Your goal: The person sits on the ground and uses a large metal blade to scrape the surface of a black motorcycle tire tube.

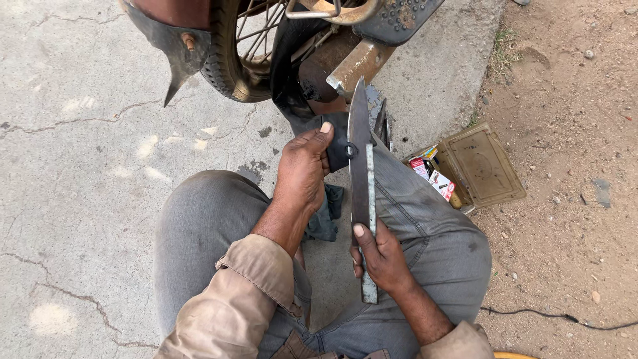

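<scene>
My right hand (pixel 380 256) grips the lower part of a long dark metal blade (pixel 359 153) with a pale flat metal strip along it, held upright over my lap. The blade's pointed tip rises toward the motorcycle. My left hand (pixel 304 169) holds a small dark piece of rubber or cloth (pixel 339 149) pressed against the blade's left side, thumb up near a small ring on the blade. Both forearms wear tan sleeves, and grey trousers cover my knees.
A motorcycle's rear wheel (pixel 229 60), mudguard (pixel 174 40) and footrest (pixel 392 23) stand just ahead on cracked concrete. An open rusty tin box (pixel 478 166) with small packets lies right of my knee. Bare dirt and a thin black cable (pixel 551 316) are at the right.
</scene>
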